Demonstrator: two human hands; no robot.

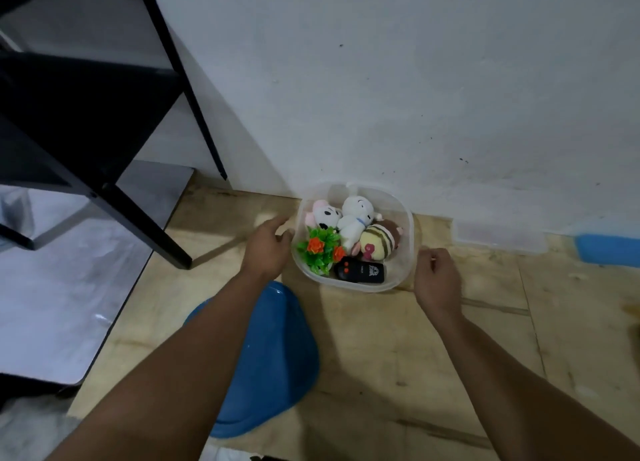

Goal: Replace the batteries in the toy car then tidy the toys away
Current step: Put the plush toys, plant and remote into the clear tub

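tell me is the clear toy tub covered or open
Open: no lid on the clear tub; plush toys and black remote show inside.

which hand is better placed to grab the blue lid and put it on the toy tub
Left, probably. The blue lid lies on the floor right under the left hand and forearm, while the right hand sits across the clear tub, farther from it.

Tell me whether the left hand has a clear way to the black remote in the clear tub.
Probably yes. The left hand sits beside the open tub, and the black remote lies uncovered near the front wall, beside the green plant toy.
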